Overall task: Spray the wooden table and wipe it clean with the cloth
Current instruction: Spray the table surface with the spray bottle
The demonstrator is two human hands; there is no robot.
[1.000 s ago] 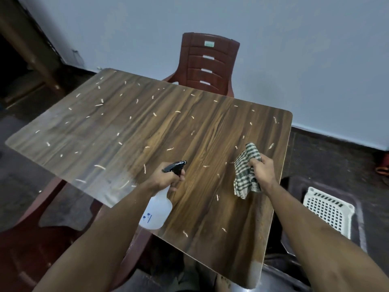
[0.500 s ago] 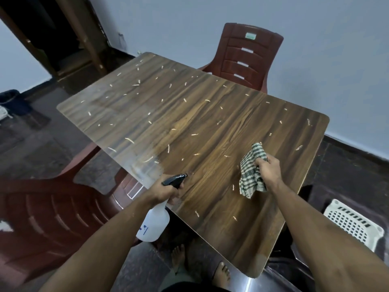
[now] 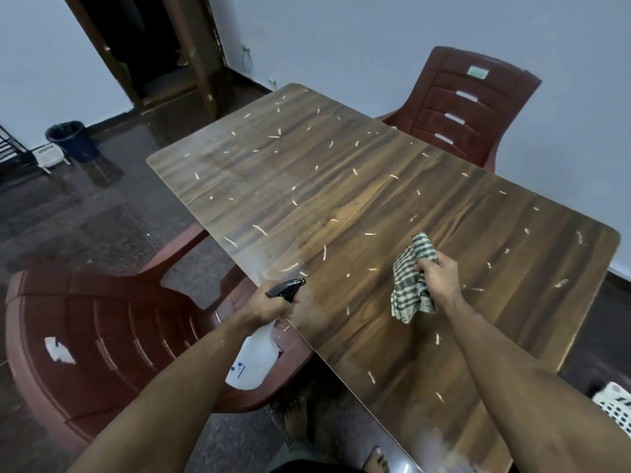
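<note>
Pale blue-grey walls enclose a room with a dark speckled floor, where a dark brown wood-grain counter (image 3: 392, 206) stands at an angle, strewn all over with small pale shavings (image 3: 259, 229).

At its near left edge, the left hand (image 3: 264, 307) grips the neck of a translucent white plastic spray bottle with a black trigger head (image 3: 254, 361). Its fingers are curled round the neck below the nozzle, though the forearm hides how they sit on the trigger. The bottle body hangs below the counter's edge, partly covered by the arm.

Over the right half of the counter, the right hand (image 3: 438, 276) holds a bunched green-and-white checked cloth (image 3: 409, 283), fingers closed round its folds. Whether the cloth touches the wood cannot be told.

One dark red plastic armchair (image 3: 467, 107) stands at the far side against the wall; another dark red plastic chair (image 3: 95, 339) sits at the near left, with a torn white scrap on its back. A white perforated plastic basket (image 3: 614, 409) is cut off at the right edge. A dark bin (image 3: 70, 139) stands by the far left wall near a dim doorway. Bare feet show blurred at the bottom.
</note>
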